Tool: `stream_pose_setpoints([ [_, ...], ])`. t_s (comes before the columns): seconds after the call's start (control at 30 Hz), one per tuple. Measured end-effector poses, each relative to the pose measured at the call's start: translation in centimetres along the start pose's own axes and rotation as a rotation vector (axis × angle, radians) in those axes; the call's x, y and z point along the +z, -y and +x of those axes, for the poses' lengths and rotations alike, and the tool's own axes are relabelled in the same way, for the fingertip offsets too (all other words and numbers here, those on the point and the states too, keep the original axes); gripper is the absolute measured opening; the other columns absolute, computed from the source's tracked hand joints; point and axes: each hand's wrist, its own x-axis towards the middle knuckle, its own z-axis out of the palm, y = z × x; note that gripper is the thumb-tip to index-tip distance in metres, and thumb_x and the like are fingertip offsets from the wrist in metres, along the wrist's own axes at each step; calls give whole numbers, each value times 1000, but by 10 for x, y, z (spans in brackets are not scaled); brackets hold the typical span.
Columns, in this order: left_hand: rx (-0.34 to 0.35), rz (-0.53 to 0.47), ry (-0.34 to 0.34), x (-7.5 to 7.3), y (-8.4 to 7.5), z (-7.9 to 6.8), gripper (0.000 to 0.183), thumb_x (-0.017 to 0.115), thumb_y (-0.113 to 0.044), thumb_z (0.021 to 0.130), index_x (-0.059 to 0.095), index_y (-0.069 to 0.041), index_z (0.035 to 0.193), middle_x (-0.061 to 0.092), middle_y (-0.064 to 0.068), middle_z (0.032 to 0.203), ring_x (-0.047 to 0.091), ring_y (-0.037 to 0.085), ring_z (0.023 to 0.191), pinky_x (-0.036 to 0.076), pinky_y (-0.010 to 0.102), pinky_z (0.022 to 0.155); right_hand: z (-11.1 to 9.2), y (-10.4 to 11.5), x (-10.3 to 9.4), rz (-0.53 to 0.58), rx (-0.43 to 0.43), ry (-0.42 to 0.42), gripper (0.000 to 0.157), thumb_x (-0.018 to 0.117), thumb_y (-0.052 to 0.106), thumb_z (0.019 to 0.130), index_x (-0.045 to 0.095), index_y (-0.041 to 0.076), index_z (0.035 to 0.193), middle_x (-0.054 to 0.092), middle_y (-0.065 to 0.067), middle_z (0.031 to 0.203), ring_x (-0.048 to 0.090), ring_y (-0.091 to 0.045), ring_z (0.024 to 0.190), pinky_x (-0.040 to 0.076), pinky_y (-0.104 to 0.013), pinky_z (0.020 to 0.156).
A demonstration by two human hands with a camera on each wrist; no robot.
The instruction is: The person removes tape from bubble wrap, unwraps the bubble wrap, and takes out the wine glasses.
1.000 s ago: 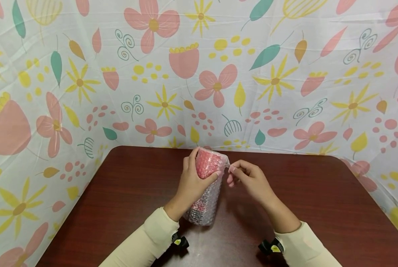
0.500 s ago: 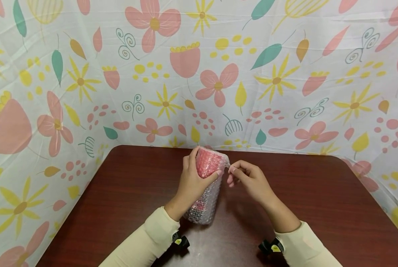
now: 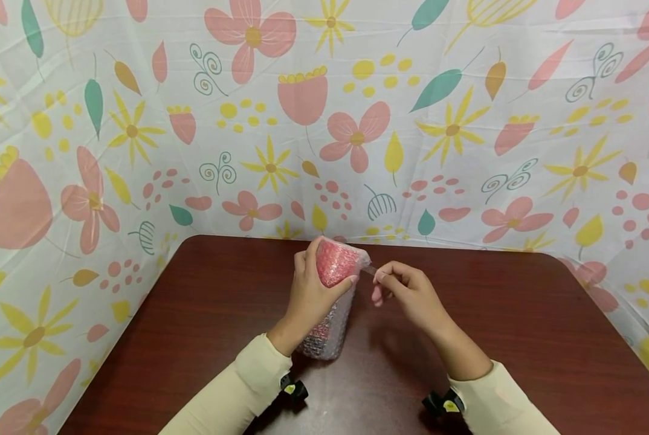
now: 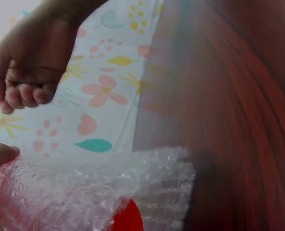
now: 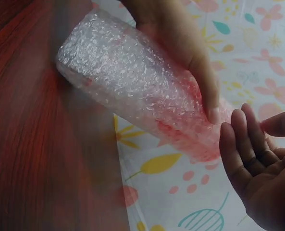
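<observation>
Two cream sleeves (image 3: 237,389) nearest. Just beyond, right hand (image 3: 408,294) pinches a clear strip (image 3: 369,270) at the top of a bubble-wrapped package (image 3: 335,317); left hand (image 3: 308,290) grips the package, tilted over the table (image 3: 226,296) (base contact unclear). Best, I judge: brace firmly, peel slowly and low. Floral cloth (image 3: 335,160) behind.

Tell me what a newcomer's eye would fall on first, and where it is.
Probably the flower-patterned backdrop, which fills the head view behind the dark red table. Next, the bubble-wrapped package showing red, just below the view's center, gripped by the left hand, while the right hand pinches a thin strip at its upper end.
</observation>
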Motion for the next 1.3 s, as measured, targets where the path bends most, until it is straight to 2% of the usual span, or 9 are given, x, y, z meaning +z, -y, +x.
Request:
stream_pose_setpoints([
  [0.13,-2,-23,1,-3,-1,1,101,87,-50,75,28,-30,155,44,12,130,61,28,106,54,42,89,1,0,-1,-26,9,15,24,54,16,105,63,-6,105,73,-12,85,71,-21,71,61,-39,71],
  [0.27,-1,-29,2,-4,-3,1,101,86,-51,76,27,-31,155,44,12,131,61,28,106,55,43,89,2,-1,-3,-97,39,8,24,55,21,105,67,0,108,75,-20,95,72,-21,72,61,-40,74],
  [0.53,2,-34,27,-2,-2,0,99,86,-50,76,27,-34,155,43,11,133,61,28,107,54,43,90,6,-5,-3,-169,62,7,26,55,18,105,69,-1,116,77,-20,99,73,-20,74,61,-38,74],
  [0.77,1,-28,36,-2,-2,0,100,87,-49,76,27,-34,155,43,11,133,61,28,108,54,42,90,5,-5,-4,-138,20,17,25,51,15,107,65,-5,114,74,-25,100,75,-20,77,61,-36,76],
  [1.0,16,-37,69,-1,-4,-2,97,85,-51,77,29,-34,154,44,10,129,62,25,104,55,40,86,2,-2,-6,-95,20,-25,20,48,7,104,66,-2,108,73,-23,91,76,-22,78,61,-36,75],
  [1.17,19,-43,77,-1,-5,-3,97,86,-48,77,29,-31,154,44,10,130,61,26,105,55,40,87,3,-2,-5,-54,34,8,18,43,3,104,53,-6,116,73,-26,94,77,-23,81,61,-39,77],
  [1.3,21,-47,75,-1,-5,-3,98,86,-48,77,29,-29,155,44,11,131,61,26,106,55,41,88,4,-4,-5,-39,31,18,19,46,7,106,46,-9,115,73,-27,94,76,-23,80,61,-40,78],
])
